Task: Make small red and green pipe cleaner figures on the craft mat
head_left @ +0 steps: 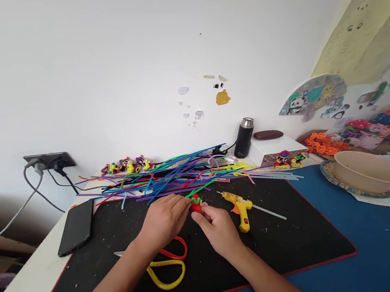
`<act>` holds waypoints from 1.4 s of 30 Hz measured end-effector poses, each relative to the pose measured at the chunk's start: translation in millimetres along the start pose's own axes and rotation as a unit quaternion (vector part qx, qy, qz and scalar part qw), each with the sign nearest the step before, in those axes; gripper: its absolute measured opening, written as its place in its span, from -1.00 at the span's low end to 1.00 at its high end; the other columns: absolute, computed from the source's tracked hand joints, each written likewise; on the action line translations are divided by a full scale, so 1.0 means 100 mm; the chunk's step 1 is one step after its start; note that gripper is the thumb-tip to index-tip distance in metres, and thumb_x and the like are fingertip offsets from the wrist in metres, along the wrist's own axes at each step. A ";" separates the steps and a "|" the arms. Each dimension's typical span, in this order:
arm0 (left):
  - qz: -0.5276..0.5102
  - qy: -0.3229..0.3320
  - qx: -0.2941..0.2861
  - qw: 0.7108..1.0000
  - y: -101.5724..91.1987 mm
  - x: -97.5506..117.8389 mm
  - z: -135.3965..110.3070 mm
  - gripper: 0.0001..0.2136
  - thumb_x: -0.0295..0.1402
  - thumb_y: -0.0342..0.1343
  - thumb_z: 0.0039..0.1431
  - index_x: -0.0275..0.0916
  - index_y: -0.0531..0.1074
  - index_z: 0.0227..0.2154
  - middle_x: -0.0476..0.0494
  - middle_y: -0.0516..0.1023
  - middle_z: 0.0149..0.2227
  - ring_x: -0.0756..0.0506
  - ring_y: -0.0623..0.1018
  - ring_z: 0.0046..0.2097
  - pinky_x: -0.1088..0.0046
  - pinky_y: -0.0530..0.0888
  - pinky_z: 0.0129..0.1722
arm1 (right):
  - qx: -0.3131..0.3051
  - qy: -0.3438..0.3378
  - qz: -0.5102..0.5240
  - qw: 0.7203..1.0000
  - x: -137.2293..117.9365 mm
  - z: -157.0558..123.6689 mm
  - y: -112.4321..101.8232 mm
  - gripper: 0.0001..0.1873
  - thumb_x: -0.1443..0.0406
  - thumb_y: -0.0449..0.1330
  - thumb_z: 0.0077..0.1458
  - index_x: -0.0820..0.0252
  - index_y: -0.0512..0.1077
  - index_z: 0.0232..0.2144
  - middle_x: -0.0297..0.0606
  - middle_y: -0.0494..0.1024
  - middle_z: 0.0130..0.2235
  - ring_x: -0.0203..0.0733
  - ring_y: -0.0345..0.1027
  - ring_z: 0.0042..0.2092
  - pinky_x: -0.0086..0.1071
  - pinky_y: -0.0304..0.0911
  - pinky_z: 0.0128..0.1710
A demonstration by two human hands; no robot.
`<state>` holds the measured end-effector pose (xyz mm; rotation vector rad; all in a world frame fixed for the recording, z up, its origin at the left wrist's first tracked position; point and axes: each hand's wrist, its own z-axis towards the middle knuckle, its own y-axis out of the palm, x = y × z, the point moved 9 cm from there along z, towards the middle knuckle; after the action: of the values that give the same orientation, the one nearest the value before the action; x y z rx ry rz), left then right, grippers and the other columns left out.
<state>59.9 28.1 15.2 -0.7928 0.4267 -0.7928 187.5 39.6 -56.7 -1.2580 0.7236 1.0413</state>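
A small red pipe-cleaner piece (196,206) with a wavy green strip is held between both hands above the black mat (266,251). My left hand (166,217) is closed, its fingertips at the left side of the piece. From the right, my right hand (221,229) pinches it between thumb and fingers, which partly cover it. Scissors (166,263) with one red and one yellow handle lie under my left forearm, their blades mostly hidden. To the right of my right hand rests a yellow glue gun (241,208) with a glue stick protruding from its back.
Many coloured pipe cleaners (170,178) lie along the wall, with small finished figures (129,165) behind them. A phone (76,227) lies at left. A black flask (244,138) stands beside a white box (274,145); a beige bowl (374,170) is at right.
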 end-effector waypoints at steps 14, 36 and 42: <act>-0.033 -0.068 0.015 0.997 0.00 -0.05 0.03 -0.83 -0.38 0.06 0.38 -0.23 0.57 -0.25 -0.15 0.68 -0.33 -0.08 0.65 -0.34 0.43 0.57 -0.31 | 0.006 -0.010 -0.007 1.000 -0.03 -0.01 -0.01 -0.50 0.05 0.15 0.29 0.12 0.16 -0.60 -0.48 0.14 -0.62 -0.31 -0.03 -0.54 -0.36 -0.13 -0.50; -0.042 -0.076 -0.001 0.996 0.05 -0.06 0.01 -0.85 -0.39 0.07 0.39 -0.24 0.55 -0.21 -0.15 0.70 -0.29 -0.09 0.67 -0.30 0.42 0.55 -0.29 | 0.003 -0.020 -0.052 0.998 -0.07 -0.02 -0.05 -0.50 0.04 0.13 0.30 0.11 0.14 -0.60 -0.46 0.16 -0.62 -0.30 -0.03 -0.55 -0.33 -0.17 -0.50; -0.079 -0.114 -0.007 0.990 0.11 -0.12 -0.01 -0.84 -0.39 0.08 0.37 -0.22 0.57 -0.23 -0.13 0.69 -0.31 -0.07 0.65 -0.33 0.45 0.52 -0.31 | 0.004 -0.021 -0.053 0.998 -0.05 -0.02 -0.04 -0.49 0.05 0.13 0.31 0.11 0.17 -0.61 -0.45 0.17 -0.62 -0.30 -0.01 -0.55 -0.33 -0.16 -0.51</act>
<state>56.7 41.1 6.9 -0.9280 0.1670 -0.8357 189.6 36.6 -50.9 -1.2502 0.6217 0.9732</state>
